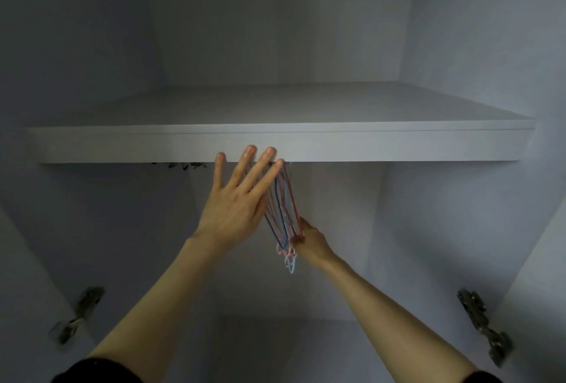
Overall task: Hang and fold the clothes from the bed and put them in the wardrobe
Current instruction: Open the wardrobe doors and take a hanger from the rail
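A pale wardrobe (pixel 459 46) fills the view, its inside dim, with a thick white shelf (pixel 122 144) running across and a metal hinge (pixel 79 315) low on the left side and another hinge (pixel 487 330) on the right. Below the shelf hangs a bunch of thin hangers (pixel 283 214), pink, blue and red, seen edge-on; the rail is hidden behind the shelf front. The left hand (pixel 235 208) is spread flat, fingers straight, lying against the left face of the bunch with its fingertips at the shelf's lower edge. The right hand (pixel 309 237) pinches the bunch's lower corner. No clothes are in view. To free one hanger cleanly, the flat hand should probably steady the rest while the pinching fingers separate a single wire.
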Demonstrator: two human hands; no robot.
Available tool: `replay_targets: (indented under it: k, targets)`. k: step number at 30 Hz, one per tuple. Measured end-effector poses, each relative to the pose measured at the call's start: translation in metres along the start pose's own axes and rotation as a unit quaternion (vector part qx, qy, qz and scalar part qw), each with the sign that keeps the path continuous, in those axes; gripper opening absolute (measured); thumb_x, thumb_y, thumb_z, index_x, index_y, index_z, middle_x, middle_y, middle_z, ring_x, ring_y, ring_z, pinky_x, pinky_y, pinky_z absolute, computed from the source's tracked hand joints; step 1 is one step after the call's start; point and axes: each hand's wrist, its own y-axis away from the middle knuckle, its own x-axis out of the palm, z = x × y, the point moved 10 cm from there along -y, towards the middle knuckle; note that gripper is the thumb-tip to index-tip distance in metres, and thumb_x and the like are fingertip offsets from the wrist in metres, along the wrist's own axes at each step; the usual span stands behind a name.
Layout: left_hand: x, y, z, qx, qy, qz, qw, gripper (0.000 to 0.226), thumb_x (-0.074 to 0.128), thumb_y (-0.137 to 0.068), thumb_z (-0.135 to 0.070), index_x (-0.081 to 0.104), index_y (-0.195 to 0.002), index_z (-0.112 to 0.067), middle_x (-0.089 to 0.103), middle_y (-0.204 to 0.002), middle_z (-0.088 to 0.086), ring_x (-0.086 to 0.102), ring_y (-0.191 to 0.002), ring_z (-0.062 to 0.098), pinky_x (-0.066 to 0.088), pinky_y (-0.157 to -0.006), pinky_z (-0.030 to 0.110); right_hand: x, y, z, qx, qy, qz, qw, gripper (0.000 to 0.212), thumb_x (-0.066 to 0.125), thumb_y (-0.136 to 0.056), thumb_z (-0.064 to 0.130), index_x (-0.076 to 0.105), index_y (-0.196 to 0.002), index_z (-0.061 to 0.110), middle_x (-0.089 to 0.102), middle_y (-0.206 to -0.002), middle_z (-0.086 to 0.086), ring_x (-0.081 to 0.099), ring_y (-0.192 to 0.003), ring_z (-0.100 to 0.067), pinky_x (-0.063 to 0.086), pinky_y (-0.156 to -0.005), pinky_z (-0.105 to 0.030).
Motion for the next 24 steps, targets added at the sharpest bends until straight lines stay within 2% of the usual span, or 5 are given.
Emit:
replay_targets:
  k: [7, 12, 16, 21, 24]
  targets:
    - [-0.014, 0.011, 0.019, 0.01, -0.003, 0.001, 1.0, 0.075, 0.062, -0.086, -0.016, 0.019, -0.147, -0.014, 0.014, -0.154, 0.004, 0.013, -0.14, 0.034, 0.004, -0.108, 0.061, 0.079, -0.022, 0.055, -0.058, 0.015, 0.123, 0.991, 0.063, 0.051, -0.095, 0.026, 0.019, -0.149, 0.018, 0.036, -0.149, -0.008, 0.04, -0.133, -0.026, 0.036, -0.101, -0.027]
    - [-0.009, 0.016, 0.021, -0.029, 0.035, 0.028, 0.999, 0.076, 0.055, -0.089, -0.014, 0.008, -0.148, -0.015, 0.002, -0.156, 0.003, -0.001, -0.143, 0.033, -0.005, -0.11, 0.055, 0.082, -0.012, 0.032, -0.016, -0.006, 0.144, 0.989, 0.086, 0.06, -0.091, 0.033, 0.002, -0.151, 0.012, 0.02, -0.156, -0.006, 0.026, -0.141, -0.022, 0.026, -0.112, -0.029]
    - [0.004, 0.029, 0.006, -0.067, 0.154, 0.043, 0.985, 0.073, 0.05, -0.092, -0.01, 0.004, -0.149, -0.019, -0.009, -0.156, 0.005, -0.014, -0.143, 0.029, -0.014, -0.113, 0.044, 0.052, 0.016, -0.017, 0.064, -0.039, 0.106, 0.992, 0.078, 0.055, -0.094, 0.034, 0.006, -0.152, 0.016, 0.021, -0.156, -0.005, 0.036, -0.137, -0.023, 0.03, -0.112, -0.035]
    - [0.031, 0.065, -0.069, -0.044, 0.324, 0.091, 0.941, 0.057, 0.057, -0.089, -0.005, 0.036, -0.142, -0.006, 0.025, -0.152, 0.018, 0.019, -0.142, 0.034, 0.026, -0.113, 0.049, 0.001, 0.091, -0.072, 0.131, -0.053, 0.013, 0.99, 0.057, 0.049, -0.097, 0.033, 0.028, -0.147, 0.017, 0.04, -0.145, -0.004, 0.044, -0.129, -0.02, 0.037, -0.096, -0.02]
    - [0.052, 0.091, -0.129, -0.025, 0.402, 0.176, 0.898, 0.049, 0.049, -0.094, -0.011, 0.036, -0.142, -0.011, 0.028, -0.152, 0.009, 0.025, -0.142, 0.026, 0.026, -0.115, 0.04, -0.029, 0.161, -0.103, 0.153, -0.078, -0.087, 0.981, 0.04, 0.049, -0.098, 0.027, 0.046, -0.136, 0.016, 0.055, -0.131, -0.003, 0.053, -0.119, -0.019, 0.039, -0.088, -0.017]
